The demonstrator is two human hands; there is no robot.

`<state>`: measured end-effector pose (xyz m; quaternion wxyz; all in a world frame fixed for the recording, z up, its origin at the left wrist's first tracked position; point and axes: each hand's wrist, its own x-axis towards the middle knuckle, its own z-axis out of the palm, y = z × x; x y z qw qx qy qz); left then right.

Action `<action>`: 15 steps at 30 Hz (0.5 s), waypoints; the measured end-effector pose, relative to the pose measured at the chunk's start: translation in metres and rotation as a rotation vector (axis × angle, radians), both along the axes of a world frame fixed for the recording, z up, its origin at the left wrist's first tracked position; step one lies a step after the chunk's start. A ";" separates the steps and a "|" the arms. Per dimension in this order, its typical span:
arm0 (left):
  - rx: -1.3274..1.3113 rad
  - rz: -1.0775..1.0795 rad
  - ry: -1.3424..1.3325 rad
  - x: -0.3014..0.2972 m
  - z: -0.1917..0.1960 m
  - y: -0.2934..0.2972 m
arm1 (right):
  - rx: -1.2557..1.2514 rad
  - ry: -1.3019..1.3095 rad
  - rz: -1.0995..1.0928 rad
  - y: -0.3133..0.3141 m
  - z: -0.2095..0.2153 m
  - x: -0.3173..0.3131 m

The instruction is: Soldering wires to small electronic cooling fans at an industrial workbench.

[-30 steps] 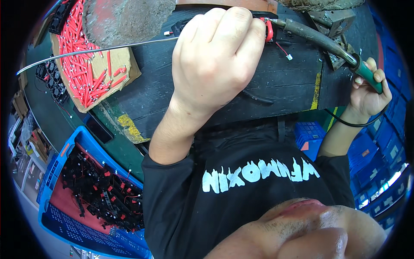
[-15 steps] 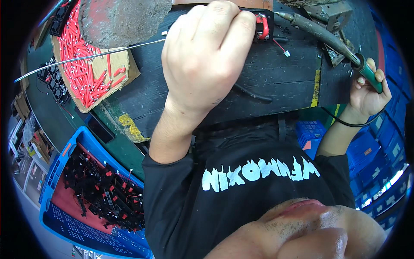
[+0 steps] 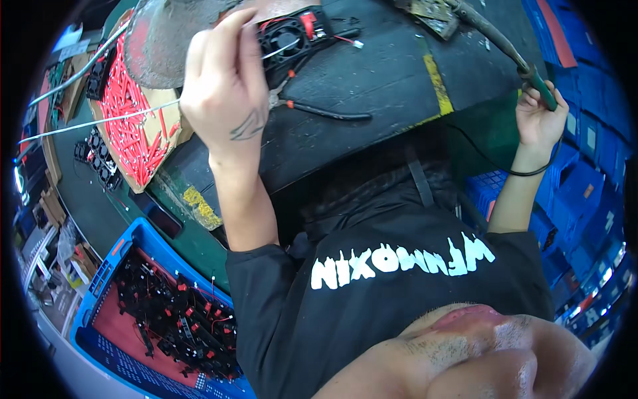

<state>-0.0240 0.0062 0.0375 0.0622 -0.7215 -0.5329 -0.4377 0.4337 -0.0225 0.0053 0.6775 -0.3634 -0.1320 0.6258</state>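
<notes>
Left hand [image 3: 229, 86]: raised over the far left part of the bench [image 3: 379, 83], back upward, wrist straight, fingers curled and closed round a silvery wire [image 3: 100, 122]; exact fingertip contact hidden. Wire emerges on both sides, its short end lying across the fan in view.

Right hand [image 3: 539, 114]: off the bench's near right corner, fingers wrapped about the handle of a green-handled soldering iron [image 3: 546, 95]; tip out of view.

Black square fan [image 3: 291, 32] with red piece: towards the bench's far edge, left side partly covered by the left hand.

Pliers [image 3: 325, 112], orange and black handles: on the bench, between fan and near edge, jaws beside the left hand.

Cardboard tray [image 3: 158, 126] of red pieces [image 3: 136, 156]: past the bench's left end; grey rough block [image 3: 156, 53] overhanging its far side.

Blue basket [image 3: 133, 366] of black parts [image 3: 176, 316]: below the tray.

Against half a second ago: left hand shifted leftward, uncovering fan and pliers; iron drawn clear of the fan; viewpoint also shifted.
</notes>
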 end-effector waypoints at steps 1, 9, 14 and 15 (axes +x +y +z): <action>-0.053 0.002 -0.036 0.000 0.002 -0.008 | -0.027 0.036 -0.031 -0.005 0.000 0.008; -0.032 0.181 -0.117 -0.010 -0.012 -0.071 | -0.032 0.026 -0.051 -0.015 -0.013 0.041; 0.002 0.240 -0.035 -0.026 -0.022 -0.083 | -0.082 -0.031 -0.099 -0.002 -0.022 0.045; -0.023 0.254 -0.025 -0.025 -0.023 -0.083 | -0.087 -0.059 -0.108 0.001 -0.023 0.045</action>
